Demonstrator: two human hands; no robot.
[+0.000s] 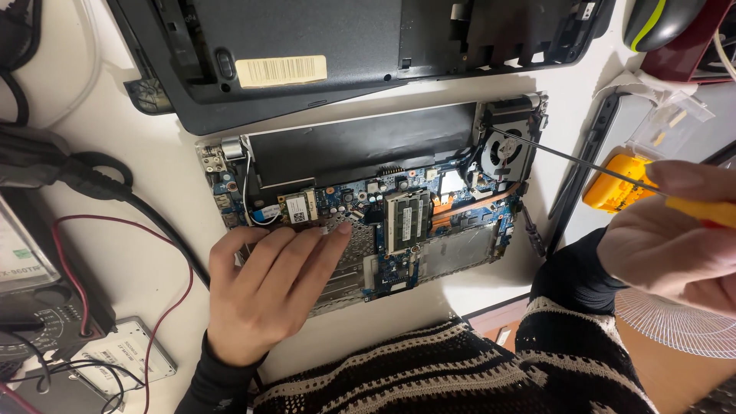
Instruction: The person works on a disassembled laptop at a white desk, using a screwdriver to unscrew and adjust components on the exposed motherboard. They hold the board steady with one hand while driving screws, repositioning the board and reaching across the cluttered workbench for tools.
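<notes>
Head view: opened laptop chassis with exposed blue circuit board lies flat on the white table, its black bottom cover set just above it, inner face up, with 1 pale barcode label showing. Left hand rests palm down on the lower left of the board, fingers extended and close together, fingertips touching the perforated metal plate beside the green memory module; it grips nothing. Right hand is closed around the yellow handle of a long thin-shafted screwdriver, thumb on top. The dark shaft runs up and left, and its tip sits at the black round cooling fan in the upper right corner of the chassis. A copper heat pipe runs from the fan toward the board centre. Black and red cables lie left of the chassis, near a silver flat drive at lower left.
</notes>
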